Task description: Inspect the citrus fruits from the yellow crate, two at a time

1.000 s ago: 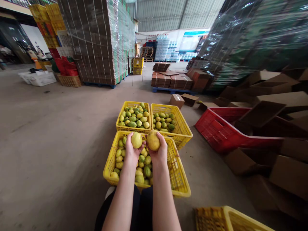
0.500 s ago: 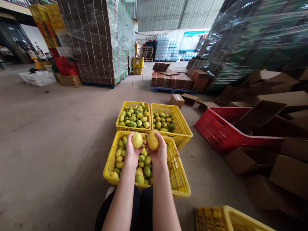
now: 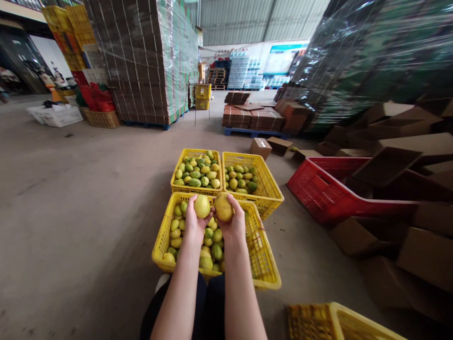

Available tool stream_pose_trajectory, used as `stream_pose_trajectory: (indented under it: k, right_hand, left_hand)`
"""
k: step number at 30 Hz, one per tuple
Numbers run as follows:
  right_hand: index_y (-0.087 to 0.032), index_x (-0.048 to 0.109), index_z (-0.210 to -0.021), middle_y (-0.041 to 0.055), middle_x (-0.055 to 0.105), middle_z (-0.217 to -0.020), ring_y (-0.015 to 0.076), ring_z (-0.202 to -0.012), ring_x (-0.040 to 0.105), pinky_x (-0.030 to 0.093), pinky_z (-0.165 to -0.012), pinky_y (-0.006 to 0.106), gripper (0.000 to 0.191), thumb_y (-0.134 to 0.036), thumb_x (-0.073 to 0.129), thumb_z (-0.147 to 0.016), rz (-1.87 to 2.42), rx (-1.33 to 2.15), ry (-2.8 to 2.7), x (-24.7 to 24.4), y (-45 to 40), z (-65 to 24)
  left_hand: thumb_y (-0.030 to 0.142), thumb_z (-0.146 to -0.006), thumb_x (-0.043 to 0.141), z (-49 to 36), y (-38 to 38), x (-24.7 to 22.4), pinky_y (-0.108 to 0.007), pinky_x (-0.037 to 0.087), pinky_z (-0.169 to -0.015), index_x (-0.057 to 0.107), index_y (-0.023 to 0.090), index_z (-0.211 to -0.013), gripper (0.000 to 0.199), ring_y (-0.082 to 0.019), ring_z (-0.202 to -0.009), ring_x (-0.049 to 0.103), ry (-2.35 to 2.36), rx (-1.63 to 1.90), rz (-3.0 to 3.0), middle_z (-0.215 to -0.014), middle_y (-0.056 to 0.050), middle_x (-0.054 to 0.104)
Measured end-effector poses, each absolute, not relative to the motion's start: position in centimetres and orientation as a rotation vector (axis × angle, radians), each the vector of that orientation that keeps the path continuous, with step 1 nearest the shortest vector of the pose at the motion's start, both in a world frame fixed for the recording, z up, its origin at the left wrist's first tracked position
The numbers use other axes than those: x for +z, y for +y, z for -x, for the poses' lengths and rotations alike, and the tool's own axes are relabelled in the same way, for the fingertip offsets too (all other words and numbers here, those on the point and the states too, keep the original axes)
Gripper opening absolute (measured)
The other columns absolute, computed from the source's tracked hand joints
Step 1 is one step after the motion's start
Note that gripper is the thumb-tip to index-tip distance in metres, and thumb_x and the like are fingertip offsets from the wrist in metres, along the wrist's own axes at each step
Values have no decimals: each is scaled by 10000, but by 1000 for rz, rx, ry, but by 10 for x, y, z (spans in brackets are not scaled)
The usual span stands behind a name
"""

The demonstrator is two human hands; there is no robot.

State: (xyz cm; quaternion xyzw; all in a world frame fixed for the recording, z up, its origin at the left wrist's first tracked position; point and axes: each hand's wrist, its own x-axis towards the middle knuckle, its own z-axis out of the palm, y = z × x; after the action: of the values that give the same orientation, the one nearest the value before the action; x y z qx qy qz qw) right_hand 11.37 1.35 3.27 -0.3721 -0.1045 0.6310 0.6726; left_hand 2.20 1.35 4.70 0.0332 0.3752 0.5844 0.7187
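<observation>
My left hand (image 3: 193, 220) is wrapped round a smooth yellow fruit (image 3: 202, 206). Beside it my right hand (image 3: 236, 222) holds a duller yellow-brown fruit (image 3: 224, 208) with dark marks. Both fruits are held up side by side, a small gap apart, over the near yellow crate (image 3: 272, 264). Yellow and green fruits (image 3: 216, 251) lie in that crate, partly hidden by my forearms. Behind it stand the back left crate (image 3: 196, 190), full of similar fruits, and the back right crate (image 3: 271, 200), with fruits at its left side.
A red crate (image 3: 318, 193) with cardboard boxes (image 3: 385, 165) in and around it lies to the right. Another yellow crate (image 3: 311, 321) is at the lower right. Flattened cartons (image 3: 265, 120) on a blue pallet and tall wrapped stacks (image 3: 138, 61) stand farther back.
The fruit in my right hand has shifted slightly to the left and turned a little. My left hand and its fruit are almost unmoved.
</observation>
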Motion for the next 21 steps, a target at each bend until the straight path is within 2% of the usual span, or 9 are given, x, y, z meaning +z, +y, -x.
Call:
stream_pose_trajectory:
  k: [4, 9, 21]
  right_hand:
    - [-180, 657, -848, -14, 709, -683, 134, -545, 630, 480, -409, 206, 273, -338, 750, -646, 817, 1418, -241, 28, 15, -115]
    - [-181, 643, -851, -6, 704, -686, 128, -524, 622, 487, -406, 209, 287, -406, 722, -692, 843, 1403, -191, 28, 16, -116]
    - [-177, 629, -843, -27, 670, -641, 121, -508, 604, 476, -389, 206, 252, -362, 714, -695, 848, 1394, -159, 27, 16, -116]
  left_hand:
    - [341, -880, 516, -23, 13, 47, -192, 457, -376, 604, 135, -836, 228, -122, -427, 593, 839, 1311, -56, -624, -24, 645]
    - [339, -890, 500, -23, 13, 46, -184, 473, -395, 600, 124, -809, 251, -129, -451, 620, 837, 1346, -24, -606, -25, 635]
    - [336, -863, 519, -24, 13, 46, -193, 476, -408, 617, 121, -819, 240, -139, -470, 626, 844, 1343, -17, -603, -35, 635]
